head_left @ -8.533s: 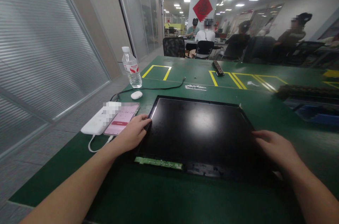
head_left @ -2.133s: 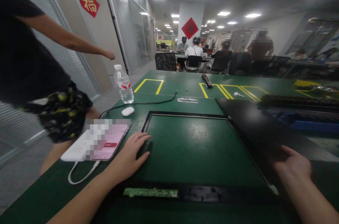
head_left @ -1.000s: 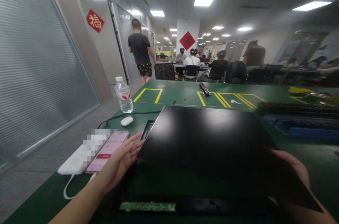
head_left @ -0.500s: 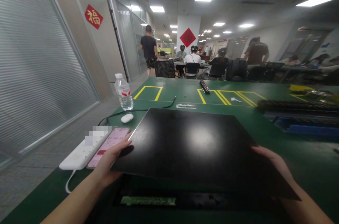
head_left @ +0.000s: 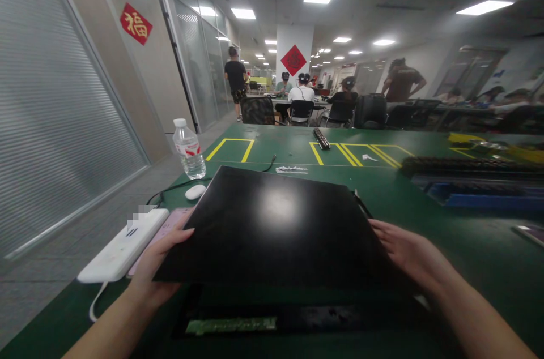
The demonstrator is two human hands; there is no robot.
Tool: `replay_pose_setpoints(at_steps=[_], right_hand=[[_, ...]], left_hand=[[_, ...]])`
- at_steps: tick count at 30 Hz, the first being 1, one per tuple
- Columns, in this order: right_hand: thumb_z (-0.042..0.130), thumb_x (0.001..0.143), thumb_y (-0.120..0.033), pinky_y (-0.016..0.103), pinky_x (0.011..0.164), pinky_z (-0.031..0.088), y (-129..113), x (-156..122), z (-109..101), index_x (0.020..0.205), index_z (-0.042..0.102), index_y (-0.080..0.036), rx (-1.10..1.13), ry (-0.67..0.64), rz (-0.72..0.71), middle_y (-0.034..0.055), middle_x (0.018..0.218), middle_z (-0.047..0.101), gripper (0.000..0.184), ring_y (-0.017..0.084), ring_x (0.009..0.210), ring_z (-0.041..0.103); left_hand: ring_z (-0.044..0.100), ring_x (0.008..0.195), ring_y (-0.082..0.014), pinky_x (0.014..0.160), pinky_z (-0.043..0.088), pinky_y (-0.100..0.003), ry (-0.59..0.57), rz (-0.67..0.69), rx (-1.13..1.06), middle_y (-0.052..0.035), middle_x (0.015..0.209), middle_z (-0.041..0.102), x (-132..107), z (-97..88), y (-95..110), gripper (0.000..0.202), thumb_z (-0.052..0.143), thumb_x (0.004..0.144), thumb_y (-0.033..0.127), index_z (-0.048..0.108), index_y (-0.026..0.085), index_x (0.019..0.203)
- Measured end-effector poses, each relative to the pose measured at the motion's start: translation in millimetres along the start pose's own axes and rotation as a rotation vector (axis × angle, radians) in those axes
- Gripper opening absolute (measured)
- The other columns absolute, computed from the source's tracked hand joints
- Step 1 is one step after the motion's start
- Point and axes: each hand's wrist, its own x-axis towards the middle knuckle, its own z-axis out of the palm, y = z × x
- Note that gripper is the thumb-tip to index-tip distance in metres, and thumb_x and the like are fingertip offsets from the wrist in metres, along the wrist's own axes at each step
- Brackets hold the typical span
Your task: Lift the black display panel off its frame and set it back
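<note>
A glossy black screen panel [head_left: 272,234] is tilted above the green table, held between both hands. My left hand [head_left: 161,254] grips its left edge, thumb on top and the other fingers hidden underneath. At the right edge, my right hand [head_left: 410,251] presses with its fingers together; its fingertips partly disappear behind the panel. Below the panel's near edge lies a dark strip with a green circuit board [head_left: 232,325] on it. Whether this strip is joined to the panel, I cannot tell. A thin dark edge [head_left: 361,204] shows beyond the panel's right side.
Left of the panel are a white power strip-like block [head_left: 123,246], a partly covered phone [head_left: 168,223], a white earbud case [head_left: 195,192] and a water bottle [head_left: 189,149]. A blue tray [head_left: 488,195] stands at right. People sit and stand in the background.
The panel has shifted left and its right side has turned. My right hand has changed its hold, from thumb on top to fingers along the right edge. The camera view has swung slightly right.
</note>
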Motion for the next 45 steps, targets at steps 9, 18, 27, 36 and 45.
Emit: replay_pose_setpoints(at_steps=[9,18,27,36,45], right_hand=[[0.070,0.076,-0.016,0.028,0.063,0.056,-5,-4,18,0.127,0.061,-0.021,-0.002,0.216,-0.016,0.0088,0.094,0.080,0.052,0.018,0.073,0.074],[0.072,0.075,-0.018,0.031,0.076,0.058,-5,-3,13,0.114,0.065,-0.023,0.059,0.218,-0.067,0.0099,0.100,0.082,0.040,0.020,0.087,0.077],[0.076,0.071,-0.023,0.033,0.073,0.059,-6,-5,15,0.106,0.062,-0.023,-0.048,0.276,-0.141,0.0121,0.097,0.082,0.038,0.024,0.087,0.078],[0.076,0.066,-0.018,0.032,0.068,0.061,-10,-9,22,0.101,0.064,-0.021,-0.194,0.371,-0.190,0.0093,0.079,0.080,0.037,0.023,0.070,0.076],[0.072,0.069,-0.015,0.029,0.059,0.059,-11,-8,22,0.099,0.063,-0.020,-0.213,0.394,-0.135,0.0109,0.074,0.079,0.032,0.021,0.062,0.075]], left_hand=[[0.078,0.115,-0.0330,0.097,0.064,-0.038,-0.002,-0.033,0.059,-0.0041,0.122,0.085,-10,8.8,-5,0.084,0.080,0.080,0.020,0.052,0.024,0.158],[0.073,0.126,-0.0348,0.110,0.057,-0.040,-0.012,0.001,0.052,-0.0006,0.125,0.083,-14,10.1,-7,0.083,0.081,0.077,0.021,0.055,0.030,0.156],[0.074,0.123,-0.0352,0.107,0.059,-0.042,0.032,0.008,0.045,-0.0008,0.125,0.083,-9,7.4,-8,0.082,0.081,0.073,0.021,0.057,0.029,0.151],[0.078,0.113,-0.0342,0.094,0.065,-0.038,-0.016,0.005,0.086,-0.0002,0.124,0.083,-11,6.9,-6,0.081,0.080,0.075,0.022,0.058,0.030,0.153],[0.072,0.125,-0.0373,0.106,0.059,-0.043,0.055,0.012,0.047,-0.0009,0.127,0.083,-12,5.2,-6,0.098,0.084,0.070,0.023,0.047,0.032,0.160]])
